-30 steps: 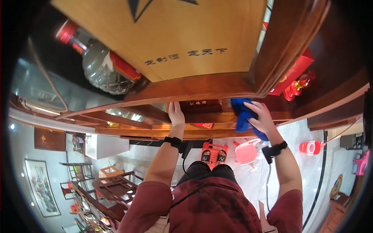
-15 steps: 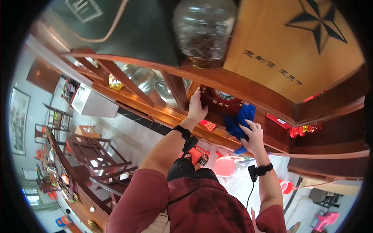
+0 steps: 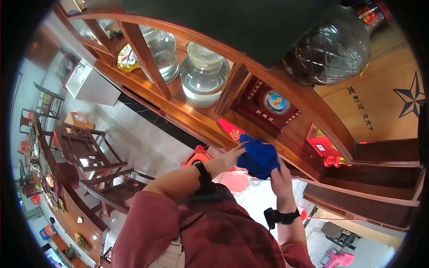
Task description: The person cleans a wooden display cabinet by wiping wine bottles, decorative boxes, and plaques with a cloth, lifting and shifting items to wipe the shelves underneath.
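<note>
A blue cloth [image 3: 259, 159] is bunched between my two hands, in front of the wooden shelf. My left hand [image 3: 234, 156] grips its left edge, the fingers partly hidden behind the cloth. On the other side, my right hand [image 3: 281, 178] pinches the lower right edge. A dark red plaque [image 3: 258, 106] with a round blue emblem and gold characters stands in the compartment just beyond the cloth. Close to my left hand, a red envelope [image 3: 231, 131] with gold print pokes out over the shelf edge.
Glass jars [image 3: 204, 78] of clear liquid stand left of the plaque, behind slanted wooden dividers. Above are a patterned glass bottle [image 3: 333, 51] and a wooden box [image 3: 380, 102] with a star. A red box [image 3: 322, 145] sits at right. A red stool [image 3: 197, 156] is below.
My left hand has left the plaque and come back to the cloth. The cloth has moved out from the shelf towards me, now between both hands. The view has shifted.
</note>
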A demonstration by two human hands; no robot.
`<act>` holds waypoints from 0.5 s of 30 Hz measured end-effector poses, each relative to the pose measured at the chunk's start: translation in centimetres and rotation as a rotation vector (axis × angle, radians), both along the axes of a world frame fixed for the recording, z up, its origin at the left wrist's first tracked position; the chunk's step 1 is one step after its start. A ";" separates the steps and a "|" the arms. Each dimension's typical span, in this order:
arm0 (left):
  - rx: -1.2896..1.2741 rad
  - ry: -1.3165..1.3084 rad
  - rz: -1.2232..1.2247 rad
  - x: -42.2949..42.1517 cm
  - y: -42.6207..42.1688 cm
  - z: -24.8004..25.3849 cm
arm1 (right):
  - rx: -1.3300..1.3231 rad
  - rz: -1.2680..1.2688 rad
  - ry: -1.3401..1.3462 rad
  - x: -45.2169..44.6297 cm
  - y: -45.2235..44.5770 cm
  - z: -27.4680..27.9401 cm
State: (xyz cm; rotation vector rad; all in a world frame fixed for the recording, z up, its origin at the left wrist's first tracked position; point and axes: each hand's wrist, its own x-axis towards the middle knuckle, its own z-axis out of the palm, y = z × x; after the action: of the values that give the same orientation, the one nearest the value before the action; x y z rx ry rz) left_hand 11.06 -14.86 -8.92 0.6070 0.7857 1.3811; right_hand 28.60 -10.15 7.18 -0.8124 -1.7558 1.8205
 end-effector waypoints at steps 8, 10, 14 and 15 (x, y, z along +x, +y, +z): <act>-0.224 -0.835 -0.190 -6.8 -2.1 9.2 | 0.291 0.094 -0.109 0.7 1.5 2.1; -0.128 -0.775 -0.068 -7.3 -2.5 9.1 | 0.146 -0.071 -0.153 0.9 0.8 1.3; -0.069 -0.771 -0.013 -8.5 -2.8 8.8 | 0.000 0.060 -0.314 2.7 1.5 -2.4; -0.054 -0.754 0.006 -8.8 -2.8 8.9 | 0.149 0.185 -0.469 2.3 1.6 -1.9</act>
State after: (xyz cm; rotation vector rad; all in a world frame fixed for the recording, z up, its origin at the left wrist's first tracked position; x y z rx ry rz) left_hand 2.29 -17.64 -0.03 0.0135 0.2111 1.4420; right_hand 30.89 -8.58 5.29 -1.1140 -2.2962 1.6756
